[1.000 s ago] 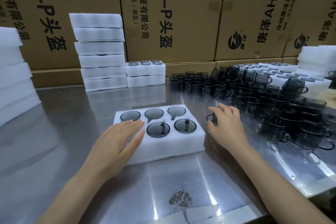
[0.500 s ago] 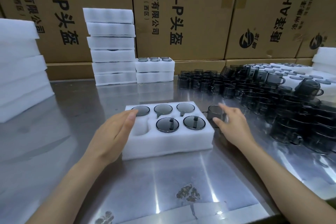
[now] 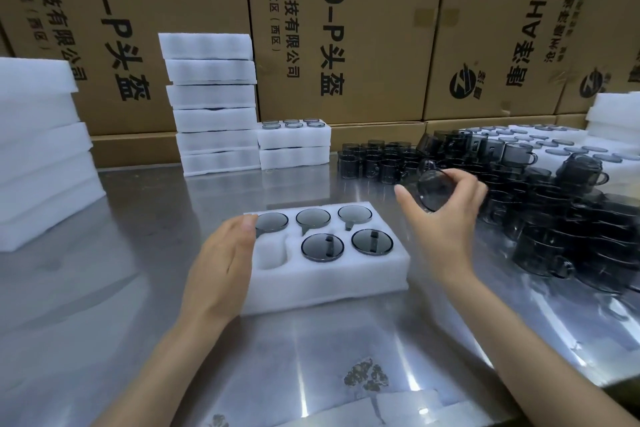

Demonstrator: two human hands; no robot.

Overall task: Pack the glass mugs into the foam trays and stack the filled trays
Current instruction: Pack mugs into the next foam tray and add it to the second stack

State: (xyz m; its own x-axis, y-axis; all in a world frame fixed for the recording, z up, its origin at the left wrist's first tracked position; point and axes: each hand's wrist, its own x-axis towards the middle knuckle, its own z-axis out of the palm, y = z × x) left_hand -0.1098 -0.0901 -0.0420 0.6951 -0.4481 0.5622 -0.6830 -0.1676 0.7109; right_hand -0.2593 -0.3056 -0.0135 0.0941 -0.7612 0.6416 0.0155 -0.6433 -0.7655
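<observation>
Right hand with glass mug above foam tray

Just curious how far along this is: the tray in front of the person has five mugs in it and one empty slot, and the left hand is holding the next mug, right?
Nearly. The head view shows the right hand holding the next mug; the left hand rests against the foam tray. Five mugs and one empty slot is correct.
</observation>
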